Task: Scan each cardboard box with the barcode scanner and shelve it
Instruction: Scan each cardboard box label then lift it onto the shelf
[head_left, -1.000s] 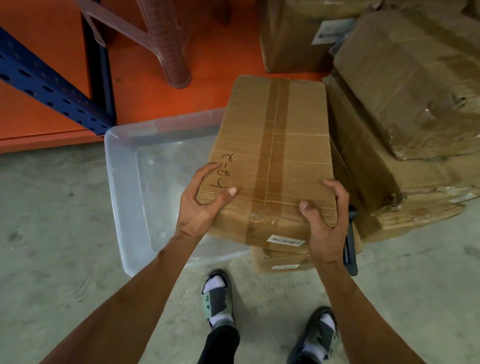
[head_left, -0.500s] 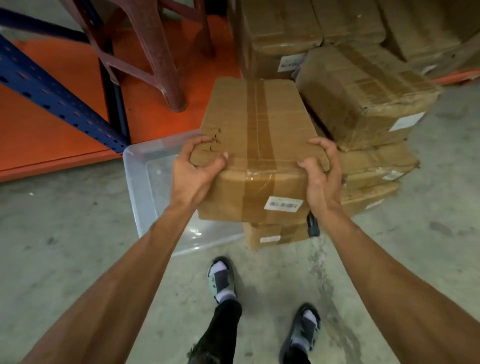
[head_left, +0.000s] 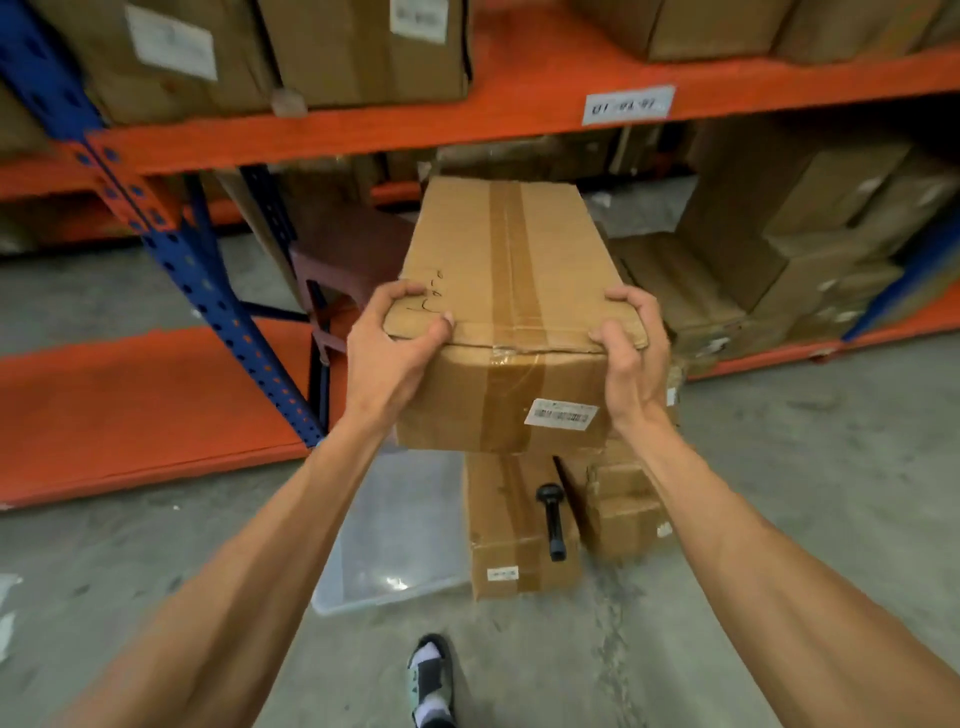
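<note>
Brown cardboard fills the middle of the view: a taped cardboard box (head_left: 511, 291) is held in the air before the orange shelf beam (head_left: 467, 119). The left hand (head_left: 387, 353) grips its near left corner, fingers curled over the top edge, and the right hand (head_left: 631, 358) clamps the near right corner. Below, the black barcode scanner (head_left: 551, 519) lies on a floor box (head_left: 514, 530), beside a clear plastic bin (head_left: 395, 540).

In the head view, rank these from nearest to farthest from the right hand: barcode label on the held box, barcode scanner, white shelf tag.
1. Barcode label: beside the right hand, on the box's near face.
2. Barcode scanner: below, lying on a floor box.
3. White shelf tag: above, on the orange beam.
</note>
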